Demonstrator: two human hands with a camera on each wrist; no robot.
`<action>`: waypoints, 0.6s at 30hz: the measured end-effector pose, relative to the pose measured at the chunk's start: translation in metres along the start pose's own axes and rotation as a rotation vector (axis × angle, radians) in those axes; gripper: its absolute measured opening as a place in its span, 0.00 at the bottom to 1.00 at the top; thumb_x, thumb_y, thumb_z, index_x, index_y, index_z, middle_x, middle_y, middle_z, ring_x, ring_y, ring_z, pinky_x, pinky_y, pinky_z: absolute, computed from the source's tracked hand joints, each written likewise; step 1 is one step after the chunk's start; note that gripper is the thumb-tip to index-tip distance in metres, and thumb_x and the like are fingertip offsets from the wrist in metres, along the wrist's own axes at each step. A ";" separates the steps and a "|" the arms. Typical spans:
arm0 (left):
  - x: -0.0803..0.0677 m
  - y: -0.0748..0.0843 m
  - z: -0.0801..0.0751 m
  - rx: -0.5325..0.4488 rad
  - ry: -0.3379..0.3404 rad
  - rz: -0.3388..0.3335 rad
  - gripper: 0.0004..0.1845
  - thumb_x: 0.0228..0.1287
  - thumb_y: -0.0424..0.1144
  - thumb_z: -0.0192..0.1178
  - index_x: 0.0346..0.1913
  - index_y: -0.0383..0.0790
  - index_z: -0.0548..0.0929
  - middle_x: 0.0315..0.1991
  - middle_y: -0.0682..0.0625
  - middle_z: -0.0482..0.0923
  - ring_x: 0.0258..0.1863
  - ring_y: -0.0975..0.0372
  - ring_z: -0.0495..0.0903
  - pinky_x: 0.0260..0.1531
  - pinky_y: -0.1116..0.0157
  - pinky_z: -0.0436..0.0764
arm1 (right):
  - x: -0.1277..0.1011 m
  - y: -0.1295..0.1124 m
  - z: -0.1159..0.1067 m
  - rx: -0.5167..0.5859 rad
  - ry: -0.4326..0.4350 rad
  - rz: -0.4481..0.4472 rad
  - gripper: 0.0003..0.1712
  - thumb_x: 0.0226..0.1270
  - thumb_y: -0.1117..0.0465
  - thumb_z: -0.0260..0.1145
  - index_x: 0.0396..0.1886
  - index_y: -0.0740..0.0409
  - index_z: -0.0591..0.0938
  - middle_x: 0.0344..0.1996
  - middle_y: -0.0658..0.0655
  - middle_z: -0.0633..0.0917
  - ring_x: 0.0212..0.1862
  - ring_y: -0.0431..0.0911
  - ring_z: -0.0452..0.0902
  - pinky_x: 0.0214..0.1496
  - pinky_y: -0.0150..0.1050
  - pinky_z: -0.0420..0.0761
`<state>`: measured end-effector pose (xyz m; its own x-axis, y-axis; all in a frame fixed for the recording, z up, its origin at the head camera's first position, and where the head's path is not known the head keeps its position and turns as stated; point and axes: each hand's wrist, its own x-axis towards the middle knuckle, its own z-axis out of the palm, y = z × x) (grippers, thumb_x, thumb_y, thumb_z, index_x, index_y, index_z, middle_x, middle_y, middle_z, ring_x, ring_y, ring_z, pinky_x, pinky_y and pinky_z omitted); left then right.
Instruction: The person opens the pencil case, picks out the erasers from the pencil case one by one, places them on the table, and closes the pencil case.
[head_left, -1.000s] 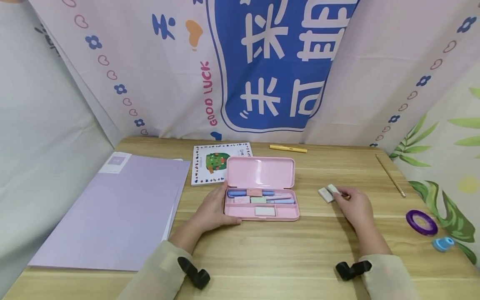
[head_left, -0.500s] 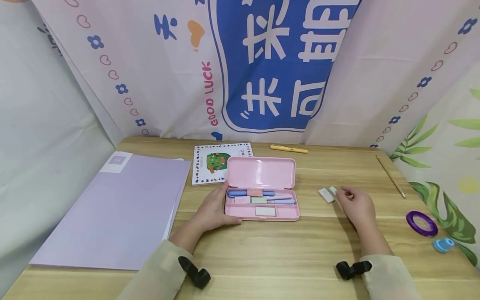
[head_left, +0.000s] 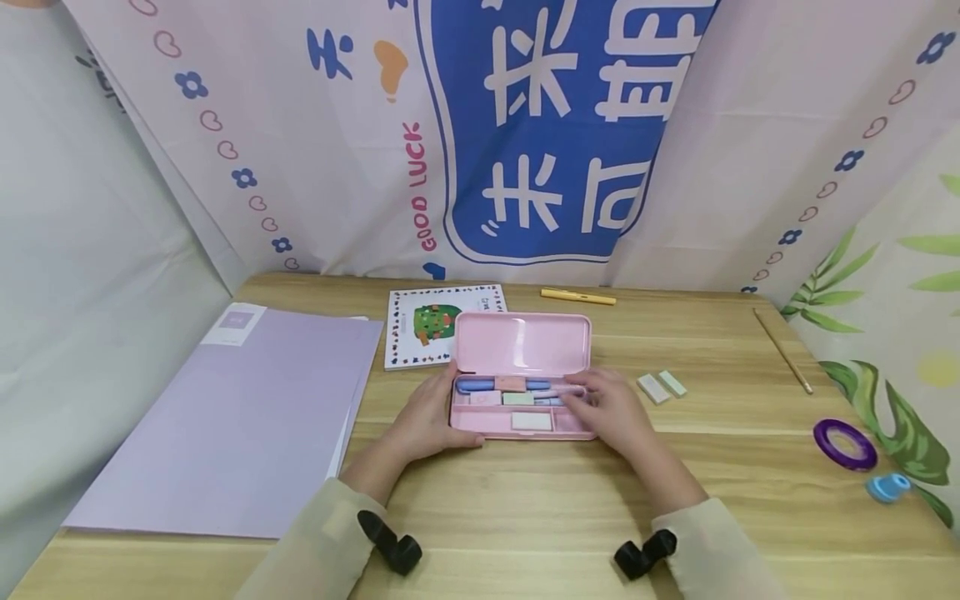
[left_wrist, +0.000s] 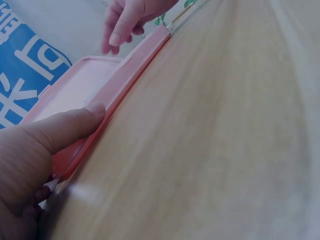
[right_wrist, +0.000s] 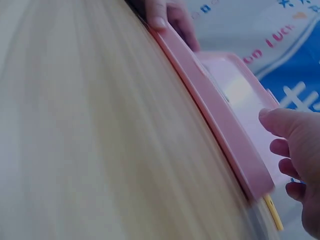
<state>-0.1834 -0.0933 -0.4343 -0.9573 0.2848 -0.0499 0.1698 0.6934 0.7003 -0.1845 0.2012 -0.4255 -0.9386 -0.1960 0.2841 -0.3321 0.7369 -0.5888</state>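
Observation:
A pink pencil case [head_left: 522, 343] lies on the table with its lid raised. My left hand [head_left: 422, 421] grips its left end, thumb along the front wall. Over the right end hovers my right hand [head_left: 618, 415], fingers spread above the pens and nothing between them; in the right wrist view its thumb [right_wrist: 275, 120] stands apart from the fingers. Inside, the back compartment holds blue and lilac pens [head_left: 476, 386], a coral eraser [head_left: 510, 383], a pale pink eraser [head_left: 484, 399] and a green eraser [head_left: 517, 399]. A white eraser [head_left: 531, 422] lies in the front compartment.
Right of the case lie two small erasers [head_left: 653, 388]. Farther right are a pencil [head_left: 782, 350], a purple tape ring [head_left: 844, 444] and a small blue object [head_left: 888, 487]. A yellow pen [head_left: 577, 297] and a booklet [head_left: 435, 325] lie behind; a lilac folder [head_left: 247, 425] is at left.
My right hand has let go of the small eraser, leaving it beside the other one on the table, and moved left over the pencil case. The left hand has stayed in place.

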 end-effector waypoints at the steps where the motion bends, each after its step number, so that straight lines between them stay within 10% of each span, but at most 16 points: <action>1: 0.000 0.000 0.000 0.000 0.000 0.001 0.71 0.37 0.58 0.80 0.79 0.44 0.43 0.78 0.42 0.52 0.76 0.46 0.54 0.74 0.46 0.57 | 0.002 -0.005 0.004 0.003 -0.020 -0.020 0.17 0.60 0.55 0.72 0.48 0.57 0.87 0.46 0.57 0.87 0.52 0.54 0.78 0.55 0.53 0.78; 18: -0.001 -0.002 -0.001 0.005 -0.004 0.012 0.70 0.38 0.58 0.79 0.79 0.41 0.44 0.77 0.41 0.54 0.75 0.46 0.55 0.74 0.46 0.58 | 0.013 -0.032 0.031 -0.062 -0.118 -0.121 0.15 0.60 0.58 0.72 0.47 0.54 0.88 0.43 0.55 0.88 0.49 0.50 0.80 0.56 0.47 0.79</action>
<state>-0.1833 -0.0951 -0.4351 -0.9543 0.2955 -0.0440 0.1825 0.6931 0.6973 -0.1886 0.1546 -0.4267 -0.8979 -0.3573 0.2573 -0.4401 0.7414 -0.5066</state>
